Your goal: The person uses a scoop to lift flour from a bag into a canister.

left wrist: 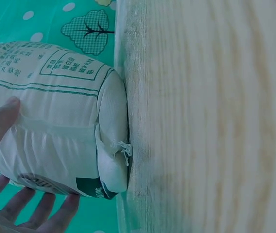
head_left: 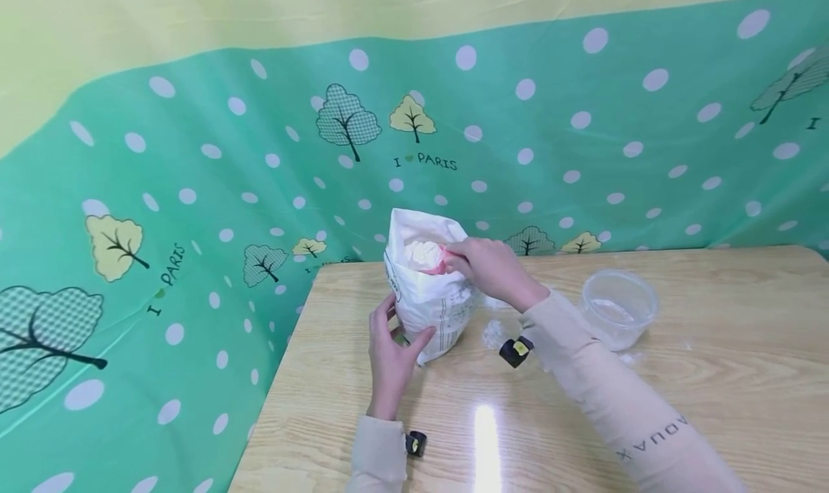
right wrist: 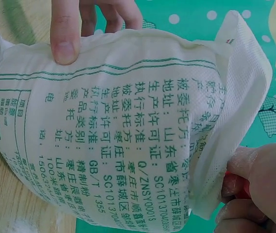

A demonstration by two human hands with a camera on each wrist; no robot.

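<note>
A white woven flour bag (head_left: 424, 306) with green print stands on the table, its top gaping. My left hand (head_left: 395, 356) grips its lower part, thumb on the near face and fingers round the side; the left wrist view shows the thumb (left wrist: 4, 121) on the cloth. At the bag's mouth, my right hand (head_left: 494, 268) holds a red scoop (head_left: 437, 265) heaped with white flour (head_left: 424, 254). Only a little of the red scoop (right wrist: 237, 187) shows between the fingers in the right wrist view; the bag's rim hides part of it.
A clear plastic tub (head_left: 619, 309) with some white powder inside stands to the right, beyond my right forearm. Spilled flour (head_left: 494, 333) lies on the wooden table (head_left: 732, 378) between bag and tub. A green dotted cloth (head_left: 505, 133) hangs behind the table and on the left.
</note>
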